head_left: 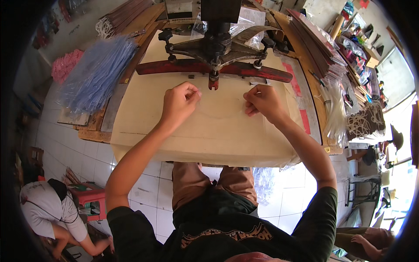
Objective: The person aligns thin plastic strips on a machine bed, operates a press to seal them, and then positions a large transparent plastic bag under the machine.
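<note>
Both my hands are raised over a cream sheet [174,144] covering the worktable. My left hand [180,102] is closed in a pinch, and so is my right hand [264,102], some way across from it. Between them a clear plastic strip [220,116] sags in a faint curve; it is so see-through that its edges hardly show. Just beyond my fingers stands a press with a dark metal bracket [192,49] and a long red bar [179,67]. My hands are apart from the bar, on its near side.
Bluish clear plastic sheets [98,72] lie piled at the left, beside a pink bundle [66,64]. Clear strips [335,113] hang at the table's right edge, near dark brown panels [312,41] and bundled cords [365,121]. A person [54,209] bends at the lower left; another person's arm [366,246] shows lower right.
</note>
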